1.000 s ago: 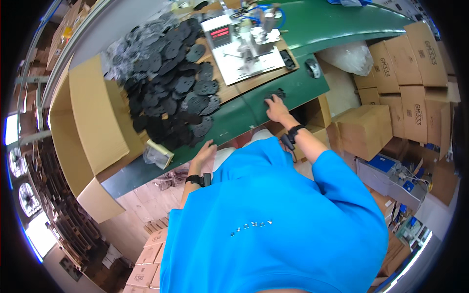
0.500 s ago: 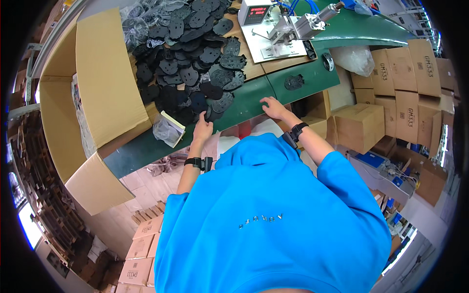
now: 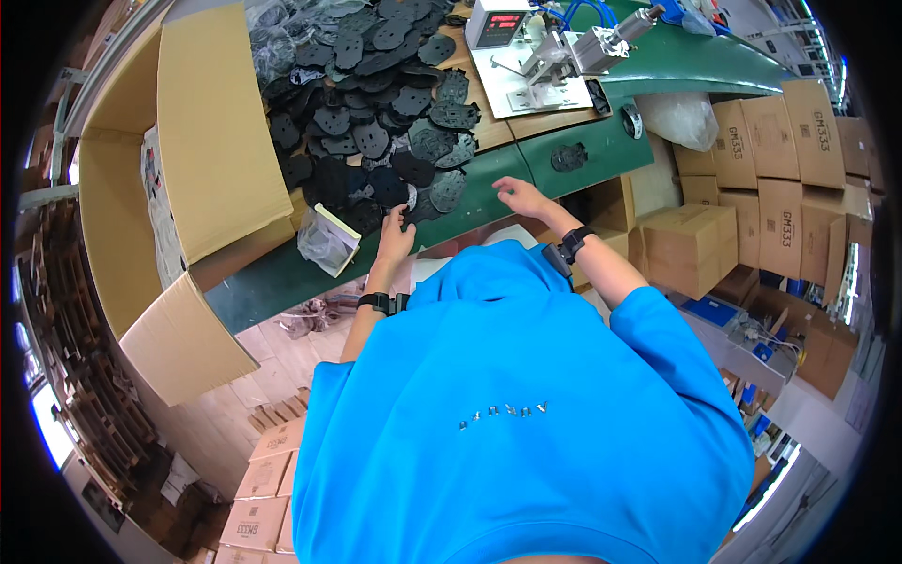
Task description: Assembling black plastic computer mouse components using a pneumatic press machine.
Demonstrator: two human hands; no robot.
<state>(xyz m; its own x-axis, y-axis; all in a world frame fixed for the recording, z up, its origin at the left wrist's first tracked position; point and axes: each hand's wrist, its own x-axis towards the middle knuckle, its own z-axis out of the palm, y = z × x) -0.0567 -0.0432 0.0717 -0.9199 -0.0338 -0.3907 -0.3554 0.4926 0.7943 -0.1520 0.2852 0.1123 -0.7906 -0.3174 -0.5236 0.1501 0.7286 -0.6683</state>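
Observation:
My left hand point(image 3: 396, 237) reaches the near edge of a heap of flat black plastic plates point(image 3: 371, 141). Its fingers are slightly bent, with the thumb apart, and the fingertips touch the lowest plates. A small whitish patch point(image 3: 411, 196) shows just beyond them; I cannot tell what it is. My right hand point(image 3: 522, 198) is over the front edge of the green table point(image 3: 489, 183), with fingers loosely curled, apart and holding nothing. A single black plate point(image 3: 568, 158) lies on the table beyond it, to the right.
A bench press point(image 3: 554, 70) with a digital display box point(image 3: 495, 23) stands behind the heap. An open cardboard box point(image 3: 221, 132) rises at left, beside a small box with a plastic bag point(image 3: 326, 242). Cartons point(image 3: 691, 235) are stacked at right.
The view has shifted slightly. My left hand's fingers have bent more at the heap's edge, and a whitish patch now shows by them. My right hand has lifted slightly, its fingers looser.

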